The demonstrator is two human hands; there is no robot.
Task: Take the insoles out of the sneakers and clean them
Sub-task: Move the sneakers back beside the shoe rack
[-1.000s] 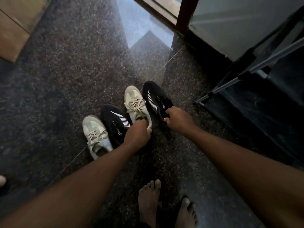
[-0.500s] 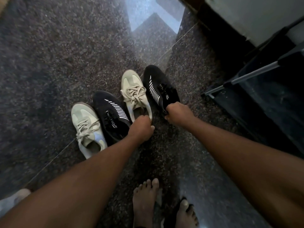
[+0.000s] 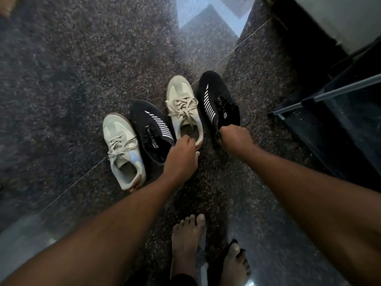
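Insoles: none out yet; any are hidden inside the four sneakers on the floor. Left grip closed on heel of one beige sneaker; right grip closed on heel of one black sneaker. Removal and cleaning remain.

— What stood on the floor?

— Four sneakers in a slanted row on dark speckled stone: a pale sneaker farthest left, a black striped sneaker beside it, then a second pale sneaker, and a second black sneaker farthest right.

— And the hands?

— The left hand gripped the heel rim of the second pale sneaker, fingers curled over its opening. The right hand was closed on the heel of the second black sneaker.

— Anything else?

— Two bare feet near the lower edge, and a metal bar over a dark step at right.
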